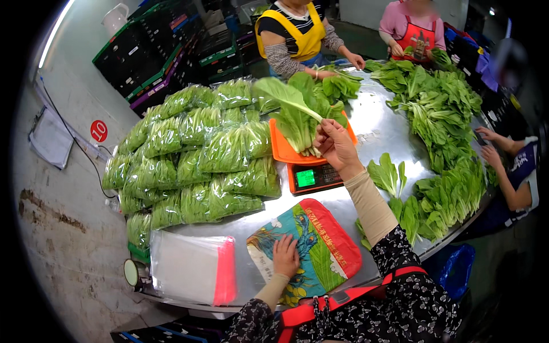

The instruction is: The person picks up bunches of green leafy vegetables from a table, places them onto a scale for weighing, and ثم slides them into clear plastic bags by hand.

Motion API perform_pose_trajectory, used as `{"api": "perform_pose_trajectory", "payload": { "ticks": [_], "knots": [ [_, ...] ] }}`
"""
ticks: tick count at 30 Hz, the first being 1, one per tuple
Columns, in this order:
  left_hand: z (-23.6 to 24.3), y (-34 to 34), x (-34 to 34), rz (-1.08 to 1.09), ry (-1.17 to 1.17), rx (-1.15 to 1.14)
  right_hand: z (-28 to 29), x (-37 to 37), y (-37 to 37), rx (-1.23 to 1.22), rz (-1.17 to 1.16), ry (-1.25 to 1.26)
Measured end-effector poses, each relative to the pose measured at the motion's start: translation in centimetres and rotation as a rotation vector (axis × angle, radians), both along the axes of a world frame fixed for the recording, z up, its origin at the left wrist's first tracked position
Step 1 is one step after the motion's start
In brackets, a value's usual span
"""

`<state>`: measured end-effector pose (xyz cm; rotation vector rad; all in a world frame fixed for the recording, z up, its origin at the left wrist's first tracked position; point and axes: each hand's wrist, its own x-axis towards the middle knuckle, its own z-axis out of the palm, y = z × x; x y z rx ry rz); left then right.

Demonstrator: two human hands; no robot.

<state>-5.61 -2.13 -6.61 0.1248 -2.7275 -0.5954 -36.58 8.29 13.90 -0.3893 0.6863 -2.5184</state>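
Note:
My right hand (336, 143) pinches the pale stem of a single leafy green (286, 96), its broad leaf pointing up and to the left. Just beneath is an orange tray (281, 147) on a digital scale (313, 177) with a lit green display. A bunch of leafy greens (302, 128) lies in that tray, stem ends toward me. My left hand (285, 255) rests with fingers extended on a colorful printed mat or bag (334, 243) in teal, green and red; nothing shows in its grasp.
Packed bags of greens (200, 151) are stacked at the left. Clear plastic bags with a red edge (191, 266) lie near a tape roll (135, 272). Loose greens (440, 120) cover the table's right side. Co-workers (297, 34) stand at the far side and right. Crates (143, 51) rise behind.

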Motion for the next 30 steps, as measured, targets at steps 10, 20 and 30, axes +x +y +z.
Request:
{"api": "perform_pose_trajectory", "payload": {
  "ticks": [10, 20, 30],
  "knots": [
    [-1.3, -0.6, 0.3, -0.014, 0.014, -0.067, -6.0, 11.3, 14.0, -0.221, 0.002, -0.116],
    [-0.9, 1.1, -0.2, -0.156, 0.009, -0.138, -12.1, 29.5, 40.2, -0.344, -0.917, -0.268],
    [-1.5, 0.4, -0.9, -0.123, 0.047, -0.006, -21.6, 37.8, 63.9, 0.312, -1.173, -0.674]
  ]
}}
